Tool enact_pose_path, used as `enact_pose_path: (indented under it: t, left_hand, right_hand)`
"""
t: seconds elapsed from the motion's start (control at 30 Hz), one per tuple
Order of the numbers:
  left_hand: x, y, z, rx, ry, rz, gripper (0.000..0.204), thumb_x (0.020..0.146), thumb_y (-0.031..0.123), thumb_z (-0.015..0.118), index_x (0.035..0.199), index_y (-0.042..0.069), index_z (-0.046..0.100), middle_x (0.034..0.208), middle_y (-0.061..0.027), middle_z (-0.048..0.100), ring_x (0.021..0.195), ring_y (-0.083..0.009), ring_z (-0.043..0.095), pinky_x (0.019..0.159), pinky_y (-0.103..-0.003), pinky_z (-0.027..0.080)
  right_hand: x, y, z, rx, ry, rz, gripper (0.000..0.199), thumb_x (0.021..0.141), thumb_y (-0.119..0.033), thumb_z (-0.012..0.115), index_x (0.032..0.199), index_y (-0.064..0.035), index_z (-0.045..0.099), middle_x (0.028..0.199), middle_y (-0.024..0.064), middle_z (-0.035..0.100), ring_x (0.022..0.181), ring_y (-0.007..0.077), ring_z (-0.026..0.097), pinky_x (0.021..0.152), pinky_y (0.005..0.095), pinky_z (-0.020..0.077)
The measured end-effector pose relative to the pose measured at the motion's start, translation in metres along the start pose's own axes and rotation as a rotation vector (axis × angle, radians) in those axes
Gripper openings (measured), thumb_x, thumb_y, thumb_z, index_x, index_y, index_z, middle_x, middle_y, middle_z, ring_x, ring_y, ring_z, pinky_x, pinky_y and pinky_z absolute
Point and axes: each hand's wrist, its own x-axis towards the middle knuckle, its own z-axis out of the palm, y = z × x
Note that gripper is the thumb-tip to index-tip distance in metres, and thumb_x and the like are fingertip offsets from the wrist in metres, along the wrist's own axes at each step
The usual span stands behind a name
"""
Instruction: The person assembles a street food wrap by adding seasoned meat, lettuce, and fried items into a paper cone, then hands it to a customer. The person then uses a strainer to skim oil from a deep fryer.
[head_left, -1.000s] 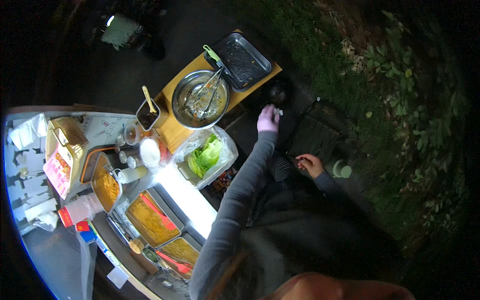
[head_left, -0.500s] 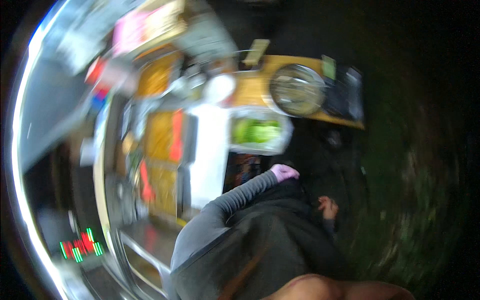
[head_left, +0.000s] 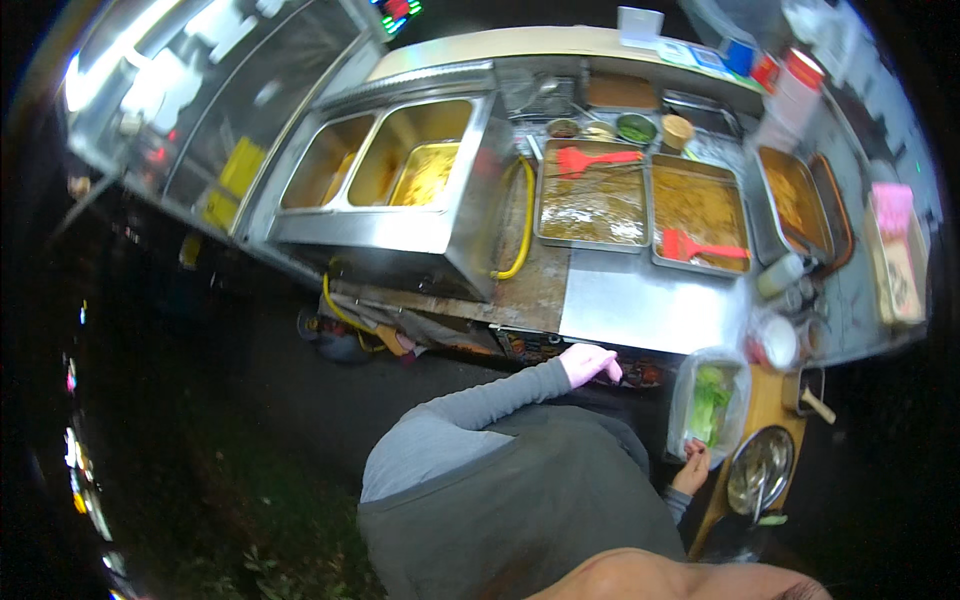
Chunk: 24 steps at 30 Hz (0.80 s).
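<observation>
My left hand (head_left: 588, 366), in a pale pinkish glove, hangs before the front edge of the steel counter. Its fingers are loosely bent and slightly apart, with nothing visible in them. On the right, my right hand (head_left: 692, 468) is at the near end of a tub lined with clear plastic (head_left: 678, 400); whether it touches the tub I cannot tell. Its fingers are half bent and no held thing shows. Green lettuce leaves (head_left: 710, 400) lie in the tub. Beyond my left hand, two steel trays of brown liquid (head_left: 590, 215) each have a red brush (head_left: 705, 248) resting on them.
A steel fryer (head_left: 375, 225) with two wells stands at the left, a yellow hose (head_left: 528, 220) beside it. To the right are a squeeze bottle (head_left: 780, 275), a white cup (head_left: 775, 340) and a wooden board (head_left: 715, 500) carrying a round metal bowl (head_left: 760, 465). Small bowls (head_left: 636, 128) line the back.
My view has swung leftward, so the counter now lies ahead and the fryer shows. My right hand is now beside the lettuce tub; before, it hung apart from it.
</observation>
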Motion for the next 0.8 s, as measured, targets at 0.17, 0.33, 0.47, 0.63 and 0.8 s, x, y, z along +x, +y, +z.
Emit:
enact_pose_path:
  t: [0.17,0.33,0.47,0.63,0.8]
  left_hand:
    - [-0.052,0.014,-0.052,0.05,0.16,0.355,0.055,0.102,0.041,0.029,0.12,-0.001,0.059,0.118,-0.0157,0.063,0.113,-0.0264,0.057,0.102,-0.036,0.04]
    - [-0.124,0.049,-0.129,0.125,0.284,0.477,0.062,0.1,0.048,0.027,0.113,-0.002,0.062,0.113,-0.0176,0.064,0.108,-0.0305,0.06,0.097,-0.038,0.043]
    - [-0.187,0.064,-0.204,0.362,0.482,0.63,0.063,0.1,0.046,0.024,0.103,-0.001,0.067,0.104,-0.0157,0.068,0.1,-0.0307,0.063,0.092,-0.04,0.046]
    - [-0.245,0.066,-0.273,0.583,0.779,0.593,0.068,0.1,0.046,0.021,0.097,0.0,0.07,0.098,-0.0142,0.07,0.096,-0.0306,0.065,0.09,-0.041,0.047]
    - [-0.265,0.065,-0.287,0.627,1.016,0.528,0.048,0.097,0.032,0.034,0.096,0.002,0.071,0.097,-0.0136,0.07,0.096,-0.03,0.065,0.091,-0.042,0.048]
  right_hand:
    - [0.026,-0.048,0.066,0.101,-0.096,0.029,0.063,0.103,-0.043,0.024,0.098,0.0059,0.064,0.058,0.0083,0.059,0.076,0.0198,0.06,0.084,0.0332,0.0448]
    - [0.027,-0.082,0.146,0.006,-0.224,0.087,0.05,0.103,-0.03,0.031,0.093,0.0051,0.066,0.057,0.0086,0.059,0.076,0.0171,0.058,0.076,0.0317,0.0456]
    - [0.023,-0.112,0.22,-0.237,-0.138,-0.535,0.017,0.088,-0.007,0.059,0.099,0.0024,0.067,0.081,0.012,0.065,0.071,0.0178,0.061,0.071,0.032,0.0494]
    - [0.032,-0.175,0.286,-0.192,-0.329,-0.283,0.054,0.074,0.004,0.069,0.126,-0.0045,0.056,0.105,0.0106,0.06,0.072,0.0146,0.059,0.071,0.0289,0.049]
    - [0.093,-0.224,0.317,-0.264,-0.274,-0.51,0.039,0.078,-0.003,0.068,0.117,-0.0025,0.062,0.099,0.0134,0.063,0.08,0.0211,0.062,0.077,0.0323,0.049]
